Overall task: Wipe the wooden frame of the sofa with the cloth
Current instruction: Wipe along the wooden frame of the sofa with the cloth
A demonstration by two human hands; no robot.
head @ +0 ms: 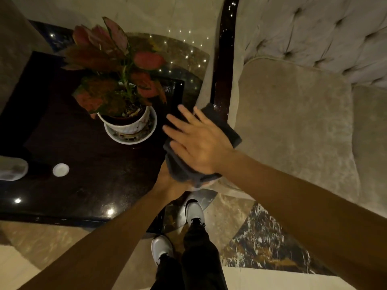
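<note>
Grey cloth (231, 132) on the wooden frame (224, 59) of the sofa (293, 126)
Spread flat, the right hand (199, 143) presses it; left hand (169, 185) underneath, grip hidden.

1. The left hand (167, 183) lies mostly under the dark cloth (178, 166). Its fingers are hidden, so its grip cannot be told.
2. The right hand (199, 141) covers the cloth's middle.
3. The wooden frame (224, 59) disappears beneath the cloth and is cut off by the top edge.
4. A pale object (12, 168) is cut off by the left edge and too blurred to identify.
</note>
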